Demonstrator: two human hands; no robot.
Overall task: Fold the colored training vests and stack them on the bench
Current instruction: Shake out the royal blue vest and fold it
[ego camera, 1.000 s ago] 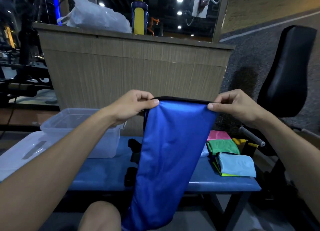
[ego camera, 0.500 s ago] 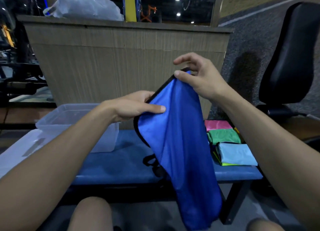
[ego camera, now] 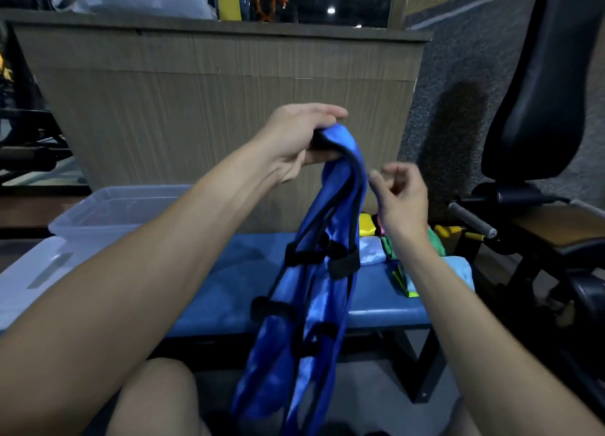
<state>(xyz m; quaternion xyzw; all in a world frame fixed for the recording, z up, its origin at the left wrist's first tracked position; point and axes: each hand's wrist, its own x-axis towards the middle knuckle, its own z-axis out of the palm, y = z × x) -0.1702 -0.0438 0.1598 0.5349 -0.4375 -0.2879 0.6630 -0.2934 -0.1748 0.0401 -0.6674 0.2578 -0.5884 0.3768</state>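
Observation:
A blue training vest (ego camera: 314, 304) with black trim and black elastic straps hangs lengthwise in front of the blue bench (ego camera: 229, 281). My left hand (ego camera: 301, 137) grips its top end, folded over, above the bench. My right hand (ego camera: 399, 193) hovers just right of the vest with fingers loosely curled and holds nothing. A stack of folded vests (ego camera: 458, 268) in light blue, green, pink and yellow lies on the right end of the bench, partly hidden behind my right forearm.
A clear plastic tub (ego camera: 108, 216) stands on the bench's left part, its lid (ego camera: 36, 272) beside it. A wooden counter (ego camera: 212, 85) rises behind the bench. A black gym machine seat (ego camera: 540, 91) stands at the right. My knees show at the bottom.
The right hand brought its end of the vest over to the left hand and let go. The left hand now holds both ends, and the vest hangs narrower with its straps showing.

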